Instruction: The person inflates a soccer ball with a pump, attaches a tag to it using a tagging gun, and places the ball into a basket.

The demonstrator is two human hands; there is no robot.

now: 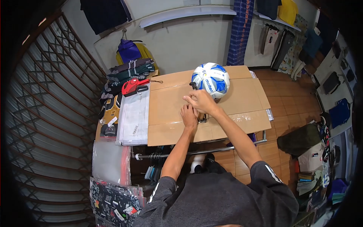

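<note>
A white and blue ball [214, 77] rests on a flat cardboard sheet [170, 113]. My right hand [201, 101] is just in front of the ball, its fingers curled near a small black object [193, 85]; whether they grip it I cannot make out. Lower down, my left hand [189, 115] touches the cardboard with bent fingers beside several thin dark items [203, 118]. What lies under the left fingers is hidden.
A red and black tool [133, 86] lies on white packets [134, 113] at the left. Folded clothes [130, 70] are stacked behind it. A metal rail [223, 148] runs along the table's near side. Plastic bags [109, 160] hang at lower left.
</note>
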